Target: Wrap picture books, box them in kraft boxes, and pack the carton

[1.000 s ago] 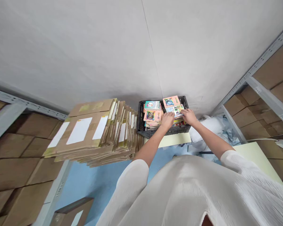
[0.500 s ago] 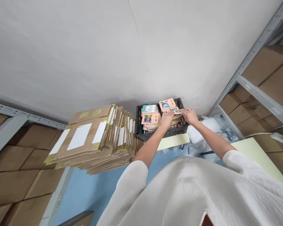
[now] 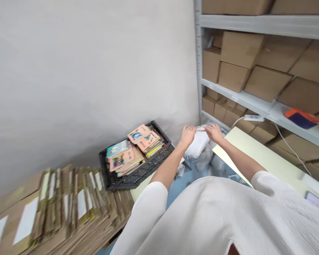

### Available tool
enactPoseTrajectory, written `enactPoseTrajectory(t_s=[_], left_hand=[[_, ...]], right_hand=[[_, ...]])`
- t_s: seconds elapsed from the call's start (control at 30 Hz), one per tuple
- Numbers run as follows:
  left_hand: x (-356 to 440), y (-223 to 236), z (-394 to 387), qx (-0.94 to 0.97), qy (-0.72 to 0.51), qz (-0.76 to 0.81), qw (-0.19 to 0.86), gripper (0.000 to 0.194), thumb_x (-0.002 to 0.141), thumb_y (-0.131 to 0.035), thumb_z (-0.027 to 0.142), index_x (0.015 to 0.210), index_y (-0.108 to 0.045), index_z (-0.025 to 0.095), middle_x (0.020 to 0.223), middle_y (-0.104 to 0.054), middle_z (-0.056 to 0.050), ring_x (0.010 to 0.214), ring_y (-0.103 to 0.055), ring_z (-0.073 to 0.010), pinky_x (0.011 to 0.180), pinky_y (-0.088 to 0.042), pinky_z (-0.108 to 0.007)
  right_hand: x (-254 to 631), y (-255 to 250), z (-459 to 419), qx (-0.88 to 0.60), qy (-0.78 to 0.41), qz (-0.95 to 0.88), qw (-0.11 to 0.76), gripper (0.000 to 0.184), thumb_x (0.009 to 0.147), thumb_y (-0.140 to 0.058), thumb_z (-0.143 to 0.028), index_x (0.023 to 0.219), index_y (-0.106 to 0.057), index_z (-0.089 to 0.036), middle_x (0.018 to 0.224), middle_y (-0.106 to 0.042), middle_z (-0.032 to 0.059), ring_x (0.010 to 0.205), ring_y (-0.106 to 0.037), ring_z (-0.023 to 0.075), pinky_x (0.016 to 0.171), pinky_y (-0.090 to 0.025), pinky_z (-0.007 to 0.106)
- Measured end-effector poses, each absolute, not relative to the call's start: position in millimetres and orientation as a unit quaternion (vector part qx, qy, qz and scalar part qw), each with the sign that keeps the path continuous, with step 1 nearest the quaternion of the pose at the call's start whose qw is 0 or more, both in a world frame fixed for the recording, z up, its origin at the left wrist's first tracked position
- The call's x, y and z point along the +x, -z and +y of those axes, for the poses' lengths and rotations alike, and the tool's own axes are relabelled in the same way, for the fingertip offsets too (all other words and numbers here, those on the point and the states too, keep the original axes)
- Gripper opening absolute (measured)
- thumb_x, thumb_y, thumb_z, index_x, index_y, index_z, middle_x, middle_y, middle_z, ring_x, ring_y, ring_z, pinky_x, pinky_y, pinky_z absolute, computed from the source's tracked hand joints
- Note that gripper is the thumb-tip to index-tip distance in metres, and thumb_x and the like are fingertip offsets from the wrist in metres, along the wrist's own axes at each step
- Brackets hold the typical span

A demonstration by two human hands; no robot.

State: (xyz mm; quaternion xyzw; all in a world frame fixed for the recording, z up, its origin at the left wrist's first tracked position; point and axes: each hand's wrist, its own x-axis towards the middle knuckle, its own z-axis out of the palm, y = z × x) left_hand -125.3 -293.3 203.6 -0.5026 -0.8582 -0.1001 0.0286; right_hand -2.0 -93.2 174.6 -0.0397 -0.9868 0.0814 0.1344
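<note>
My left hand (image 3: 188, 134) and my right hand (image 3: 213, 133) grip opposite ends of a small thin book (image 3: 201, 129), seen nearly edge-on. They hold it up over a white plastic bag (image 3: 198, 144) near the corner of the room. Most of its cover is hidden by the angle and my fingers. To the left of my hands, a black plastic crate (image 3: 155, 162) sits tilted in view, with small books (image 3: 148, 141) in pink and teal covers piled inside.
Flat brown cardboard packets with white labels (image 3: 69, 202) are stacked at the lower left. Metal shelving (image 3: 228, 92) full of cardboard boxes (image 3: 268, 83) stands on the right. Below it are a pale yellow table (image 3: 252, 152), a white power strip (image 3: 254, 118) and a phone-like purple object (image 3: 313, 199).
My view has swung to the right. Both hands have moved from above the crate to the right of it, carrying the small book over the white bag.
</note>
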Motion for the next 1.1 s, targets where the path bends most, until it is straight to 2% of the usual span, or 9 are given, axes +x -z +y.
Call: enactPoseTrajectory(t_s=[0.2,0.33,0.53,0.77,0.9,1.03,1.1], left_hand=[[-38,-167,-176,-0.593,0.105,-0.797,-0.038,0.041,0.105,-0.047,0.005,0.130,-0.075,0.021,0.131,-0.082,-0.014,0.125,-0.075,-0.0286,0.128,-0.037,-0.049],[15,-141,-117,-0.640,0.093,-0.756,-0.101,0.042,0.103,-0.048,0.004,0.128,-0.077,0.021,0.125,-0.084,-0.013,0.122,-0.076,-0.0278,0.126,-0.039,-0.047],[67,-109,-58,-0.706,0.065,-0.682,-0.182,0.047,0.102,-0.047,0.004,0.130,-0.078,0.025,0.129,-0.084,-0.009,0.123,-0.076,-0.0252,0.126,-0.039,-0.046],[88,-82,-3,-0.767,0.026,-0.601,-0.225,0.041,0.106,-0.047,0.010,0.124,-0.080,0.025,0.127,-0.084,-0.007,0.119,-0.076,-0.0240,0.118,-0.044,-0.041],[87,-70,23,-0.794,0.014,-0.564,-0.224,0.045,0.103,-0.046,0.005,0.127,-0.079,0.024,0.127,-0.084,-0.008,0.119,-0.075,-0.0242,0.119,-0.043,-0.040],[84,-50,29,-0.813,0.026,-0.538,-0.222,0.057,0.101,-0.043,0.001,0.145,-0.072,0.024,0.151,-0.075,-0.010,0.140,-0.068,-0.0243,0.130,-0.036,-0.044],[82,-37,22,-0.816,0.002,-0.527,-0.238,0.060,0.101,-0.042,0.001,0.151,-0.068,0.024,0.159,-0.070,-0.010,0.149,-0.062,-0.0247,0.133,-0.033,-0.047]], right_hand=[[133,-137,-13,-0.165,-0.082,-0.978,0.095,0.041,0.116,-0.043,-0.028,0.132,-0.080,-0.019,0.124,-0.083,0.0177,0.113,-0.063,0.0326,0.095,-0.037,0.042],[211,-118,16,-0.240,-0.099,-0.965,0.049,0.041,0.116,-0.042,-0.030,0.131,-0.080,-0.019,0.123,-0.084,0.0160,0.112,-0.064,0.0323,0.094,-0.037,0.041],[288,-102,31,-0.338,-0.124,-0.933,-0.031,0.041,0.116,-0.042,-0.029,0.131,-0.080,-0.020,0.124,-0.084,0.0141,0.112,-0.068,0.0318,0.092,-0.039,0.039],[320,-89,39,-0.432,-0.144,-0.886,-0.083,0.040,0.114,-0.043,-0.025,0.127,-0.080,-0.020,0.119,-0.084,0.0136,0.109,-0.069,0.0311,0.090,-0.042,0.038],[318,-81,42,-0.490,-0.146,-0.855,-0.087,0.041,0.114,-0.042,-0.024,0.127,-0.081,-0.020,0.118,-0.084,0.0140,0.108,-0.070,0.0309,0.093,-0.043,0.038],[312,-60,30,-0.531,-0.128,-0.836,-0.051,0.049,0.113,-0.037,-0.020,0.143,-0.075,-0.016,0.136,-0.079,0.0190,0.125,-0.067,0.0334,0.105,-0.043,0.043],[310,-45,18,-0.527,-0.148,-0.834,-0.069,0.049,0.111,-0.041,-0.019,0.148,-0.072,-0.015,0.142,-0.076,0.0207,0.129,-0.065,0.0339,0.108,-0.044,0.045]])
